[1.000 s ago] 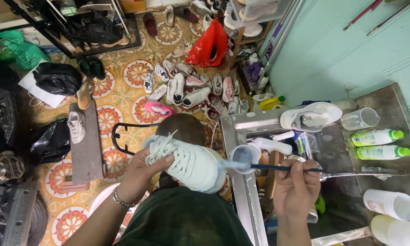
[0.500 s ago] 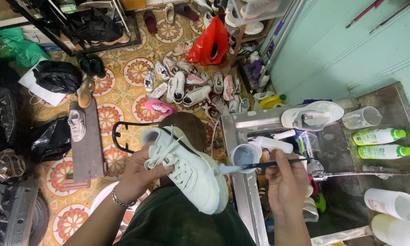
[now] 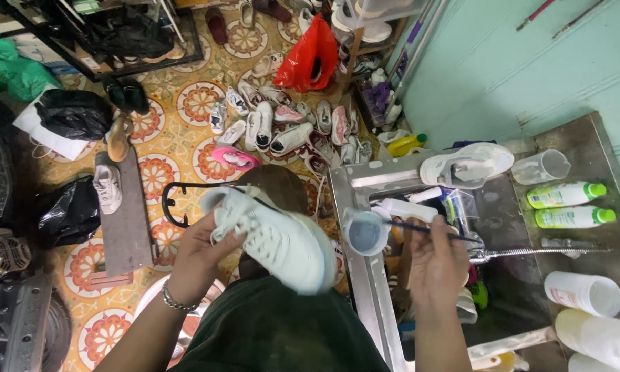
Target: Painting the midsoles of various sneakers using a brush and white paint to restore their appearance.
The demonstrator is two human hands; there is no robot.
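Note:
My left hand grips a white sneaker by its heel end, upper turned toward me, toe pointing down right over my dark green lap. My right hand holds a thin dark brush whose tip reaches into a small round cup of greyish liquid on the rim of a metal sink. A second white sneaker lies on the sink's back edge.
Two green-capped bottles lie on the steel counter, with a clear cup and white containers nearby. A faucet hose crosses the sink. Several shoes litter the patterned tile floor, beside a red bag and black bags.
The brush has moved from the sneaker to the small cup. My left hand has turned the sneaker, swinging its toe down and to the right.

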